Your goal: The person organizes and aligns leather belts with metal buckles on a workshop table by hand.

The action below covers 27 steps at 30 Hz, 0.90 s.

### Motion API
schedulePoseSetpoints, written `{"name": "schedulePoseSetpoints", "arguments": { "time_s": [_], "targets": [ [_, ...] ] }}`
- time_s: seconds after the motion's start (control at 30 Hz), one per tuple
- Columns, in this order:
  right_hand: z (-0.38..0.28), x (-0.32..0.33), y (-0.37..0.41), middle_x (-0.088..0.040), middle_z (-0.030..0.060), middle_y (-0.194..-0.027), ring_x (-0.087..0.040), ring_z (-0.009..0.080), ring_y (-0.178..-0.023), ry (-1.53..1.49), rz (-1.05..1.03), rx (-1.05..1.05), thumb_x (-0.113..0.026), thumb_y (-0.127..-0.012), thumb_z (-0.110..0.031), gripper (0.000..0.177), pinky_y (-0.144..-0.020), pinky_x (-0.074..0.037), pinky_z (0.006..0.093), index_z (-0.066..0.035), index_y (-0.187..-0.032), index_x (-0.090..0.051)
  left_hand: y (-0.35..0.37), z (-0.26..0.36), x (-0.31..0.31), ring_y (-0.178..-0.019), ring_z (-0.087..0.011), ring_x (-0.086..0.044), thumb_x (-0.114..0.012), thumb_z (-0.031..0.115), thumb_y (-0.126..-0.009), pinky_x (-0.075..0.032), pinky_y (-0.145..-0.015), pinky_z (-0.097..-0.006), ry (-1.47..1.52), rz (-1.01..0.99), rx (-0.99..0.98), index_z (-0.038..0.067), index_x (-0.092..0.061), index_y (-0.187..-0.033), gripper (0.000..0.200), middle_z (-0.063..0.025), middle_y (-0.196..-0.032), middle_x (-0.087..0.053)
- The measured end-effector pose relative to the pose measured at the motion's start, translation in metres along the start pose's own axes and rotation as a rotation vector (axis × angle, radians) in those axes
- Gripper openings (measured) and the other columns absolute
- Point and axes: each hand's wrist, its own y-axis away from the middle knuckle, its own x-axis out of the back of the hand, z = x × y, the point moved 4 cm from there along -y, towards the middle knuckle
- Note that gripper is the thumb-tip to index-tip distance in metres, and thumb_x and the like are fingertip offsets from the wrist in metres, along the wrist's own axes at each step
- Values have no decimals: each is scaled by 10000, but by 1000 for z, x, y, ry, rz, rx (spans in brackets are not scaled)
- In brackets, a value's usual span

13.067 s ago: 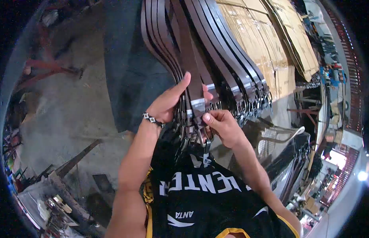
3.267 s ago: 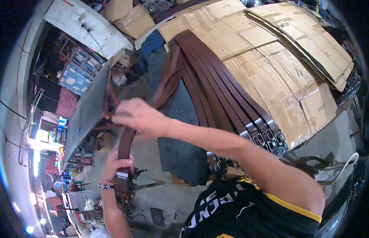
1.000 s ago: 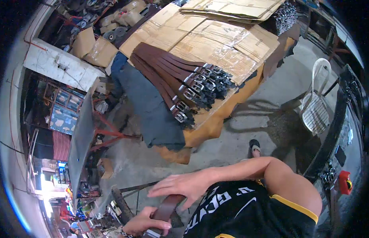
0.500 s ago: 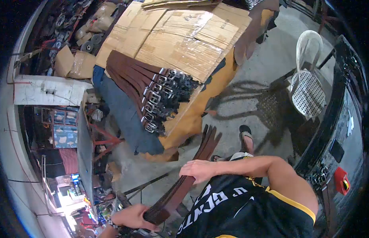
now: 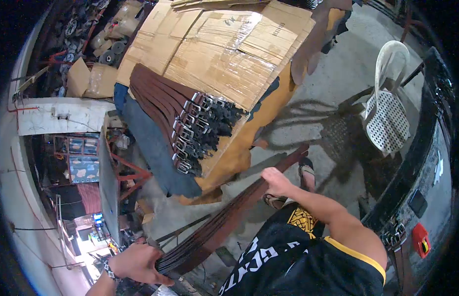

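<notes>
A bundle of long, dark brown leather straps stretches diagonally between my hands, its edges fanned in the middle. My left hand, with a patterned bracelet at the wrist, is wrapped round the lower end. Farther up, my right hand grips the bundle near its other end, and the strap tips stick out beyond it above my foot. On the cardboard-covered table ahead lies a row of brown belts with metal buckles and black pieces at their ends.
Flattened cardboard covers the table, with dark and tan leather hides hanging over its edge. A white plastic chair stands at the right. Beside it, a dark bench bears a phone and a red object.
My right hand has moved up and right along the bundle, while my left has shifted down and left. The straps now look stretched out and more fanned between them.
</notes>
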Motion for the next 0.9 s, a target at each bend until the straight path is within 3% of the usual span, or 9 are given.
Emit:
{"name": "schedulePoseSetpoints", "arguments": {
  "time_s": [0.07,0.2,0.27,0.33,0.4,0.53,0.63,0.83,0.9],
  "targets": [
    [3,14,9,-582,209,-1227,-523,406,-1229,-44,-209,-203,-830,-663,-223,724,-1059,-427,476,-22,-1299,-549,-10,7,10,-742,-396,-695,-766,633,-736,-537,-710,-435,8,-97,20,8,-703,-823,635,-187,-697,-679],
    [-97,79,-30,-534,203,-1375,-508,389,-1292,-204,-57,105,-866,-612,-236,1019,-1095,-405,480,-62,-1496,-390,-30,17,21,-722,-344,-700,-781,611,-757,-535,-682,-416,145,-206,-36,11,-721,-872,614,-160,-721,-700],
    [-150,81,-48,-525,206,-1413,-523,372,-1301,-400,-241,196,-841,-651,-198,946,-1088,-431,465,-53,-1480,-407,-39,30,35,-727,-327,-706,-790,612,-751,-537,-683,-416,187,-288,5,10,-727,-888,620,-163,-738,-708],
    [-161,62,-42,-575,201,-1354,-560,363,-1258,-310,-416,138,-829,-679,-190,848,-1054,-460,460,-46,-1428,-457,-46,35,40,-703,-280,-694,-812,569,-761,-533,-665,-404,162,-324,36,12,-722,-913,585,-147,-743,-710],
    [-157,69,-38,-612,198,-1295,-588,371,-1210,-346,-371,140,-829,-696,-190,778,-1019,-477,468,-37,-1382,-494,-49,30,43,-650,-202,-663,-847,484,-787,-523,-628,-382,70,-324,64,17,-708,-949,513,-112,-737,-707],
    [-150,97,-35,-643,185,-1239,-606,368,-1167,-310,-127,213,-826,-730,-195,681,-1006,-477,467,-31,-1327,-545,-49,38,45,-650,-207,-662,-838,492,-792,-531,-637,-377,38,-305,40,17,-711,-978,526,-97,-726,-700],
    [-103,41,-8,-602,170,-1318,-561,337,-1250,-341,-415,-3,-827,-742,-205,705,-1072,-435,456,-47,-1359,-524,-50,39,38,-778,-306,-717,-792,636,-743,-544,-711,-403,130,-330,88,-32,-736,-945,700,-179,-801,-724],
    [-138,76,-18,-586,162,-1337,-532,353,-1269,-326,-121,15,-849,-712,-211,852,-1100,-409,474,-78,-1455,-454,-39,49,44,-727,-274,-687,-809,574,-767,-529,-677,-379,164,-366,167,-40,-726,-939,643,-160,-787,-716],
    [-130,61,-20,-591,161,-1331,-531,356,-1268,-308,-105,24,-847,-708,-212,864,-1098,-411,475,-79,-1465,-451,-37,58,46,-718,-257,-673,-825,534,-770,-524,-676,-375,291,-336,86,-37,-717,-946,607,-150,-788,-712]
  ]
}}
